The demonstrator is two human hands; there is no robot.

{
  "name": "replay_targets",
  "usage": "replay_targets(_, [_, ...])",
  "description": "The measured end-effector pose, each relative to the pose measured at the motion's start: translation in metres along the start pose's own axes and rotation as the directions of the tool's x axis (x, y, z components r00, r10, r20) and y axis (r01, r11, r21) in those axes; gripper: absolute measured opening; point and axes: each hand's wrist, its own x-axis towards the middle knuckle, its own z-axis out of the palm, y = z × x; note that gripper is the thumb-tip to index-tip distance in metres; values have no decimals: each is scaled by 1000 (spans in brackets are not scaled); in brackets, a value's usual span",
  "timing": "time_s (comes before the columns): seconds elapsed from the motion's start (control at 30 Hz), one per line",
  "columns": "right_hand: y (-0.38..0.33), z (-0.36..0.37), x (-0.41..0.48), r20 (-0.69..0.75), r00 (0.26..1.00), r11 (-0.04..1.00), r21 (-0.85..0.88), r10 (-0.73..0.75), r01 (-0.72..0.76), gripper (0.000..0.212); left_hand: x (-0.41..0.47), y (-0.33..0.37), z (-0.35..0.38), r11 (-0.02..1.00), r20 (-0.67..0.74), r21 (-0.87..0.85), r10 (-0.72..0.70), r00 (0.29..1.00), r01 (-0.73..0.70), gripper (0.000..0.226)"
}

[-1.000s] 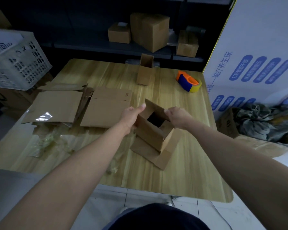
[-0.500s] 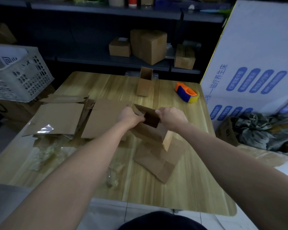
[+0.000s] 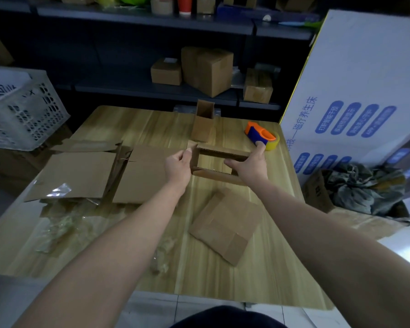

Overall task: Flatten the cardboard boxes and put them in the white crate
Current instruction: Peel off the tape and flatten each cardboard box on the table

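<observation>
Over wooden table (image 3: 265, 268), left hand (image 3: 178, 167) and right hand (image 3: 249, 166) grip box (image 3: 219, 174) (opposite ends).

Brown box (image 3: 213, 173) between the fingers (image 3: 232, 164); orange-and-blue dispenser (image 3: 258, 133) just past the right fingertips; pale wood-grain table (image 3: 152, 129) beneath; white latticed crate (image 3: 21, 119)

Wooden table (image 3: 265, 268). Orange-and-blue tape dispenser (image 3: 259, 134), far right of tabletop. Crumpled clear tape scraps (image 3: 57, 227), near left. Dark metal shelving (image 3: 128, 88) behind. Camouflage cloth bundle (image 3: 362, 188), right of table.
</observation>
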Motion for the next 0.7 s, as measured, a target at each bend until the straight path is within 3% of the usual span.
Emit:
replay_targets(0.17, [-5,-4,2,-24,997,994,88,67,-64,98,-2,1,1,991,-19,-129,-34,999,31,22])
replay_targets(0.43, [-3,-9,5,-38,984,985,20,174,-174,85,-3,-2,6,984,-28,-175,22,999,-27,31])
replay_targets(0.63, [1,-12,8,-21,973,971,-52,231,-232,92,-9,1,8,986,-20,-146,74,997,-76,41])
replay_targets(0.7, [2,-14,7,0,969,967,-70,246,-245,86,-10,2,7,985,-18,-148,88,996,-89,45])
